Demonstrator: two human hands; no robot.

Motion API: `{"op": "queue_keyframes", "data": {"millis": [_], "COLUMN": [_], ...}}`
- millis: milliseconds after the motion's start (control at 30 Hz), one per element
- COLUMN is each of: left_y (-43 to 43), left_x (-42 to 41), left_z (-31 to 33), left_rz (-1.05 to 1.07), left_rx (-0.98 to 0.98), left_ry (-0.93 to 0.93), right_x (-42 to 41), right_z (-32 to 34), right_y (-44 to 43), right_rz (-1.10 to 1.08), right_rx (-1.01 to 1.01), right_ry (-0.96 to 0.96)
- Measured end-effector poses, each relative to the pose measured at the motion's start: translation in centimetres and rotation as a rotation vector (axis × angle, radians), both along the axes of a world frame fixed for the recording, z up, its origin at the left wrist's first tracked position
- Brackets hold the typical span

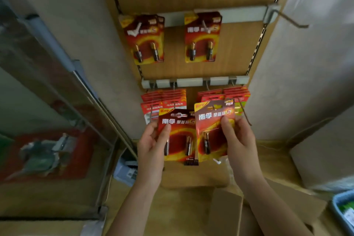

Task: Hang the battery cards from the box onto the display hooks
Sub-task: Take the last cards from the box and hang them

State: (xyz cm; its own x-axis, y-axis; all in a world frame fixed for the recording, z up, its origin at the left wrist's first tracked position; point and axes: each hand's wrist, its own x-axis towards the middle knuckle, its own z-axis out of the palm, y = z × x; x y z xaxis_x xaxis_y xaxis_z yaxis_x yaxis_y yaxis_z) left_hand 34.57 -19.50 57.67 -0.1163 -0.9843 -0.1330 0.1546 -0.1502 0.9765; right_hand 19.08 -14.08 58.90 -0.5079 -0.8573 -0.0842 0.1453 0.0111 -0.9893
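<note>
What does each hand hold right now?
Left hand: holds a red-and-yellow cardboard battery card.
Right hand: holds a second red-and-yellow battery card, slightly higher.

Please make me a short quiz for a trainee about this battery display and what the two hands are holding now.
1. True or false: the left hand grips the left battery card, and the right hand grips the right battery card.
2. How many groups of hanging cards are on the upper rail? A) one B) two C) four
3. Fill in: the end hook at the right of this rail is ___.
Key: 1 true; 2 B; 3 empty.
</note>
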Motion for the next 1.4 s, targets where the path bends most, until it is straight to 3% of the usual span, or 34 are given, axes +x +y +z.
{"op": "queue_keyframes", "data": {"millis": [567, 1400], "left_y": [-9.1, -13.9], "left_x": [2.4, 1.6], "left_z": [9.4, 9.0], "left_rz": [0.034, 0.120], "left_rx": [-0.156, -0.181], "left_ry": [0.052, 0.010], "right_x": [1.4, -1.7], "right_z": [10.0, 7.9], "right_y": [-7.1, -11.1], "right_rz": [-0.217, -0.281], "right_rx": [-0.060, 0.057], "right_ry": [0.119, 0.180]}}
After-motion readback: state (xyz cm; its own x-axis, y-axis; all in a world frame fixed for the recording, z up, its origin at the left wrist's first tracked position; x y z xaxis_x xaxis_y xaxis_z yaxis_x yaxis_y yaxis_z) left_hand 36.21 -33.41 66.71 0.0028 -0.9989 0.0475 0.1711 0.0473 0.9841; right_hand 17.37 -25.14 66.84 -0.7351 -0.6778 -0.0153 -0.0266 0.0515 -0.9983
